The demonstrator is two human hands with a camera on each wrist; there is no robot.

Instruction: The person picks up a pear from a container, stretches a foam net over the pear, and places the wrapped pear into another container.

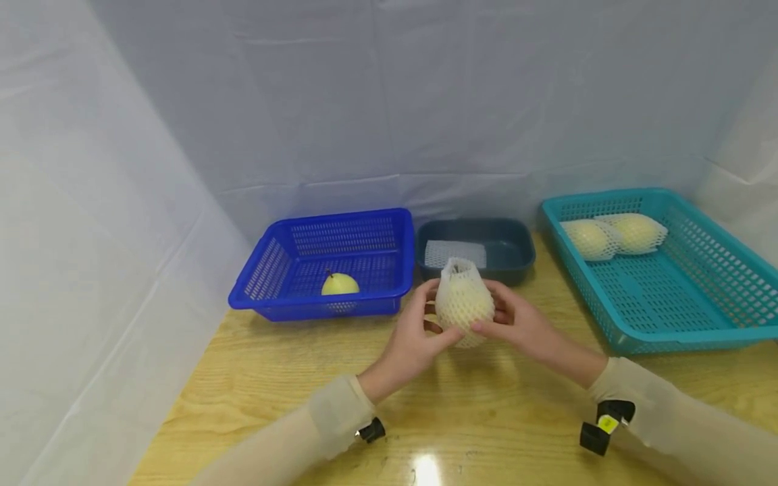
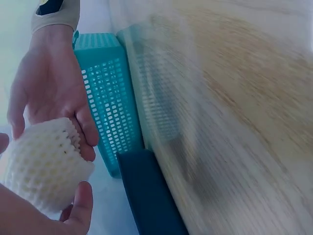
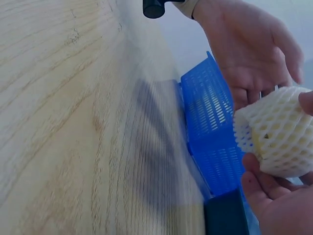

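Between my two hands, raised above the table, is a pear (image 1: 464,304) covered by a white foam net sleeve (image 2: 41,166). My left hand (image 1: 419,331) holds it from the left, thumb on the near side and fingers behind. From the right, my right hand (image 1: 519,324) holds it the same way, its thumb low on the net. The stem shows in the net's gathered top opening in the head view. In the right wrist view, the net's other end (image 3: 244,129) stands open with some of the pear's skin visible inside.
A blue basket (image 1: 243,297) at the left holds one bare pear (image 1: 340,284). Behind my hands, a dark teal bin (image 1: 510,233) contains a flat foam net (image 1: 446,254). At the right, a turquoise basket (image 1: 681,341) holds two netted pears (image 1: 635,233). White sheeting (image 1: 389,101) hangs behind.
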